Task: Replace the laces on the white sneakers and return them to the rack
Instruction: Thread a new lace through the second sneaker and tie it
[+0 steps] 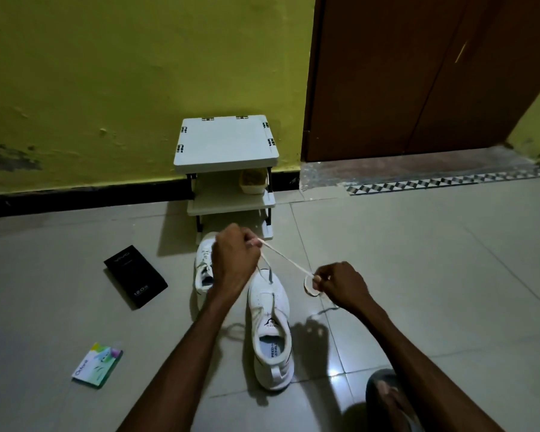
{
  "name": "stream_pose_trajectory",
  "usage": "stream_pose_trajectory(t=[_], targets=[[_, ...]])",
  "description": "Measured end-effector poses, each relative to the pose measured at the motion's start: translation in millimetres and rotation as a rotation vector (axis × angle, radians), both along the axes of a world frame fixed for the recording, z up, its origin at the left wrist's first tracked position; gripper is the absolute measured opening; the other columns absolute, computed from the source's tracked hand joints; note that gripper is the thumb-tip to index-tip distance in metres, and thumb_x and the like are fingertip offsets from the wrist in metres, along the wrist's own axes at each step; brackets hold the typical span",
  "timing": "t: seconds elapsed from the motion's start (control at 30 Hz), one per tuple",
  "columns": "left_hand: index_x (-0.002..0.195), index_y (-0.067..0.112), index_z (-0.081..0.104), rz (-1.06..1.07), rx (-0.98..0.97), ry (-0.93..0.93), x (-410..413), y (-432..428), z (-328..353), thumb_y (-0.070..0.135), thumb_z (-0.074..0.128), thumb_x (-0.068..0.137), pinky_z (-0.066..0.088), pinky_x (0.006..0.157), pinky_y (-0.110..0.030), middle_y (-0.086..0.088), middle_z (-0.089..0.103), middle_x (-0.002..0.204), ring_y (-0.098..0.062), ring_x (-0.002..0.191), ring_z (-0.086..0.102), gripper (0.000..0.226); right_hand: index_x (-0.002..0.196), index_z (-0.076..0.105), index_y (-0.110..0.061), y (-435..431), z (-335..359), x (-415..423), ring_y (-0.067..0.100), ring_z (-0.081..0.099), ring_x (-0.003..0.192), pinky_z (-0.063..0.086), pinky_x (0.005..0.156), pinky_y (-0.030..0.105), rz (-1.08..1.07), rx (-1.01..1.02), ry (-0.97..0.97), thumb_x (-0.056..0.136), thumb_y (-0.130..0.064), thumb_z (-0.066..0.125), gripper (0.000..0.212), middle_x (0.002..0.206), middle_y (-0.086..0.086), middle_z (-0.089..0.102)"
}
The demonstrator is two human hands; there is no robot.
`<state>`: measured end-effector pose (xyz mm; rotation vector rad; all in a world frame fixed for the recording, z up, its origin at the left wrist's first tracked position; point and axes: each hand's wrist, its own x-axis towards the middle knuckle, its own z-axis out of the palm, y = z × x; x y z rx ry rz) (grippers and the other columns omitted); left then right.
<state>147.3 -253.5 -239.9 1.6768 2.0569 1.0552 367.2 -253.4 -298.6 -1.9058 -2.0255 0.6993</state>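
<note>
Two white sneakers stand on the tiled floor. The near sneaker (pixel 272 332) points away from me, its tongue showing. The far sneaker (pixel 204 263) is partly hidden behind my left hand (pixel 236 260). That hand pinches one end of a cream lace (pixel 286 255) above the near sneaker's toe. The lace runs taut to my right hand (pixel 340 285), which pinches it with a small loop wound by the fingers. A strand drops from my left hand to the near sneaker's eyelets. The white shoe rack (pixel 228 169) stands against the wall just beyond.
A black phone box (pixel 135 275) lies left of the sneakers and a small green card pack (pixel 98 364) lies nearer me. A cream container (pixel 253 181) sits on the rack's middle shelf. A brown door (pixel 418 73) is at right. My sandalled foot (pixel 387 397) shows bottom right.
</note>
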Motion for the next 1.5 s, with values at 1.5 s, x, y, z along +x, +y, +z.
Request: stream_pose_trajectory(t=[1.5], targets=[[0.1,0.027,0.076,-0.347,-0.24,0.088,47.5,-15.6,-25.3,0.024,0.069,0.088,0.042,0.07,-0.022,0.0,0.07,0.092,-0.014,0.082,0.064,0.014,0.058,0.063,-0.032,4.2,22.2,-14.3,0.017,0.06,0.073,0.053,0.069,0.037,0.161,0.031,0.028,0.08,-0.029,0.058,0.022,0.065,-0.002,0.067]])
